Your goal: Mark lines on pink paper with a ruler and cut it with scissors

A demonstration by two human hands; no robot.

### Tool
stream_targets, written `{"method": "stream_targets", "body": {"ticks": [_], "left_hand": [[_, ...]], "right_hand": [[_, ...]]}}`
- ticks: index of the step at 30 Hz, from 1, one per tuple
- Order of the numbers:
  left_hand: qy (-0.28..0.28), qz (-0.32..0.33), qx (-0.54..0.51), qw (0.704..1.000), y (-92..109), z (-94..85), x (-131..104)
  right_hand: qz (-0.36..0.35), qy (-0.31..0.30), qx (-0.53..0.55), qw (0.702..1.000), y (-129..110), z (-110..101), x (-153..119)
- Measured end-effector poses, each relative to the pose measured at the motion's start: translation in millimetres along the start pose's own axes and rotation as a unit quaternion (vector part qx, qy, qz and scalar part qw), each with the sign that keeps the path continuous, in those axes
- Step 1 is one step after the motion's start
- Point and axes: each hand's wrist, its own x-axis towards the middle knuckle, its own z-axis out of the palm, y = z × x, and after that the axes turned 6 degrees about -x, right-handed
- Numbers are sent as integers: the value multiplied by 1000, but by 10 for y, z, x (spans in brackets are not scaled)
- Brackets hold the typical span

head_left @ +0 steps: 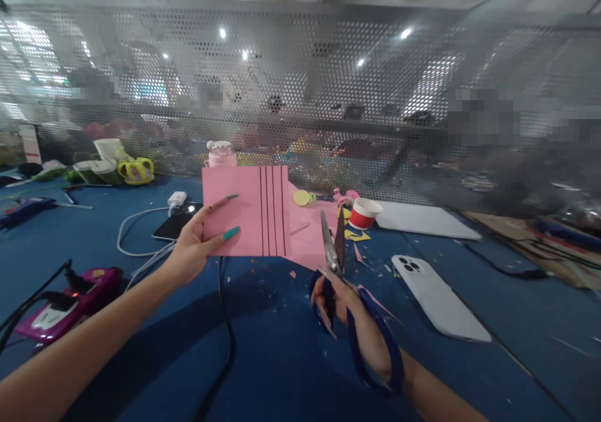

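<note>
Pinched in my left hand (188, 247) is a sheet of pink paper (244, 215), held up above the table by its left side. Several dark parallel lines run down its right part. My right hand (340, 300) grips a pair of scissors (334, 247) with dark blue handles. Their blades point upward and stand slightly apart, to the right of the sheet and not touching its right edge. Behind the sheet and the scissors lies more pink paper (307, 247) on the table.
Around the blue table (277, 359) are a purple power strip (70, 306), a dark phone (171, 225) with a white charger, a white phone (441, 300), a red and white paper cup (365, 213) and a white slab (427, 220). Paper scraps lie about. A perforated metal screen (300, 90) rises behind.
</note>
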Motion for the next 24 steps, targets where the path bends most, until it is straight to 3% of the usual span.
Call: {"method": "stream_targets", "body": {"ticks": [5, 13, 21, 24], "left_hand": [[2, 34, 17, 999, 103, 70, -29], [-14, 48, 14, 999, 129, 113, -99], [-27, 37, 12, 999, 128, 112, -110], [-27, 34, 6, 999, 120, 118, -113]], "right_hand": [[-29, -16, -14, 999, 34, 13, -4], [-80, -19, -140, 987, 10, 88, -81], [-2, 2, -124, 992, 20, 44, -115], [-4, 5, -137, 990, 34, 51, -128]]}}
